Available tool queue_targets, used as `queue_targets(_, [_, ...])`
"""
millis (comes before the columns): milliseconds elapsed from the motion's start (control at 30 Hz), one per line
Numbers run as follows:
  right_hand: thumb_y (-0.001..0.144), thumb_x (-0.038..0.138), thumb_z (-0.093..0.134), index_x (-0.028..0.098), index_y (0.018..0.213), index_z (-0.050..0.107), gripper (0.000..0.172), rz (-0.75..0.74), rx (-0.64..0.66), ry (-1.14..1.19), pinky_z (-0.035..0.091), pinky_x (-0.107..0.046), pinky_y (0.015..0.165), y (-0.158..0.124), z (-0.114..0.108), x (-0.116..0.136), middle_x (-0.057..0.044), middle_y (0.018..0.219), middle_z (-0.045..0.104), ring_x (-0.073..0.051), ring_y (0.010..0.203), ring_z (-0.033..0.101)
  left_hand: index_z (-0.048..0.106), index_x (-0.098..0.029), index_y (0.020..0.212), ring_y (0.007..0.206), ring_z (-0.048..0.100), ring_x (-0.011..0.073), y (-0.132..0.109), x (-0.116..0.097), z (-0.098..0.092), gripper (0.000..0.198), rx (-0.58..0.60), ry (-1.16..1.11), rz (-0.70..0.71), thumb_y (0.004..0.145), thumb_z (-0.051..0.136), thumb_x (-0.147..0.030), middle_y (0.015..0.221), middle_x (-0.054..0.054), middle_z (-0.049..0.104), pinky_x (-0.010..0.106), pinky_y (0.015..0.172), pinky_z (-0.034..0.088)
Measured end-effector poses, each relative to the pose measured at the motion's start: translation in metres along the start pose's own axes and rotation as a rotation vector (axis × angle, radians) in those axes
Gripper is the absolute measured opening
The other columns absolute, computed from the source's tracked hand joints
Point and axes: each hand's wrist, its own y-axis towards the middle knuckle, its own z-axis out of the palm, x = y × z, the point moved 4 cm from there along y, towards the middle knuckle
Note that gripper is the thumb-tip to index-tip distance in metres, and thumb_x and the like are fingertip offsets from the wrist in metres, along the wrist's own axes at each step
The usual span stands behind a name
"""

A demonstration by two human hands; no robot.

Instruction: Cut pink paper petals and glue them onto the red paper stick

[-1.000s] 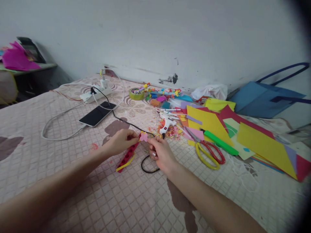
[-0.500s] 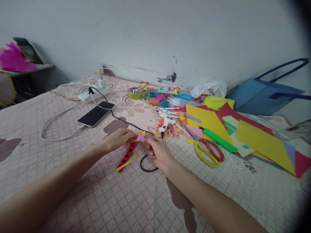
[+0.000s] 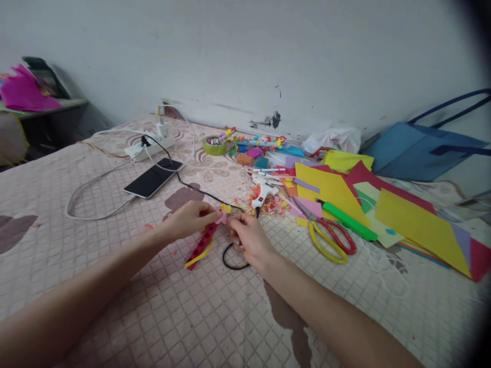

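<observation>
My left hand (image 3: 194, 221) is closed in a pinch on a small pink paper flower (image 3: 221, 219), its fingertips covering part of it. From under that hand a red strip with dark round spots (image 3: 201, 248) slants down toward me, with a narrow yellow strip (image 3: 200, 256) along it. Small yellow pieces (image 3: 226, 208) show just above the flower. My right hand (image 3: 249, 237) is closed too, thumb and finger pinched at the flower's right edge; what lies between them is hidden. A black cord (image 3: 230, 260) loops beneath it.
A white glue gun (image 3: 264, 196) lies beyond my right hand among paper scraps. Scissors (image 3: 326, 240), a green cutter (image 3: 349, 221) and coloured paper sheets (image 3: 418, 225) spread rightward. A phone (image 3: 152, 178) and power strip (image 3: 149, 149) with cables lie left. Tape (image 3: 215, 147) stands behind.
My left fingers have slid right over the pink flower, which was in fuller view before. The right hand has barely moved, and the view has shifted slightly.
</observation>
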Motion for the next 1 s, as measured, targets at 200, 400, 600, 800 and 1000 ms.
queue_targets(200, [0.062,0.022,0.056,0.019,0.061,0.046,0.011,-0.039,0.007,-0.023,0.012,-0.015,0.031,0.000,0.000,0.000,0.010,0.040,0.042,-0.003,0.031,0.030,0.058,-0.015,0.063,0.052,0.051,0.0122,-0.002,-0.007,0.000,0.028,-0.042,0.035,-0.039,0.075,0.052,-0.039,0.054,0.000,0.058,0.023,0.049,0.034])
queue_targets(400, [0.064,0.019,0.056,0.019,0.061,0.046,0.010,-0.041,0.021,-0.019,0.012,-0.015,0.031,0.001,0.001,-0.002,0.010,0.041,0.042,-0.003,0.031,0.030,0.057,-0.015,0.061,0.050,0.051,0.0116,-0.001,-0.006,0.001,0.025,-0.065,0.032,-0.033,0.073,0.052,-0.036,0.052,0.000,0.058,0.022,0.047,0.033])
queue_targets(600, [0.067,0.017,0.057,0.019,0.060,0.045,0.014,-0.006,0.038,-0.022,0.012,-0.014,0.030,0.001,0.001,0.000,0.010,0.039,0.041,-0.003,0.029,0.029,0.059,-0.014,0.065,0.051,0.051,0.0116,0.000,-0.001,0.002,0.027,-0.050,0.023,-0.031,0.074,0.053,-0.038,0.055,0.001,0.058,0.022,0.048,0.034])
queue_targets(800, [0.068,0.027,0.062,0.020,0.067,0.045,0.018,0.015,0.047,0.036,0.015,-0.014,0.029,-0.001,0.000,-0.001,0.009,0.041,0.043,-0.004,0.030,0.033,0.062,-0.014,0.069,0.052,0.051,0.0110,0.000,-0.002,-0.003,0.032,0.027,-0.014,0.008,0.073,0.056,-0.045,0.057,0.001,0.060,0.022,0.048,0.035])
queue_targets(1000, [0.070,0.031,0.060,0.021,0.073,0.044,0.020,-0.058,0.103,0.129,0.017,-0.014,0.031,-0.008,-0.009,0.020,0.009,0.048,0.046,-0.004,0.033,0.034,0.062,-0.014,0.072,0.055,0.054,0.0119,0.001,0.000,-0.005,0.028,0.045,0.000,0.030,0.071,0.059,-0.042,0.060,0.001,0.061,0.022,0.049,0.037])
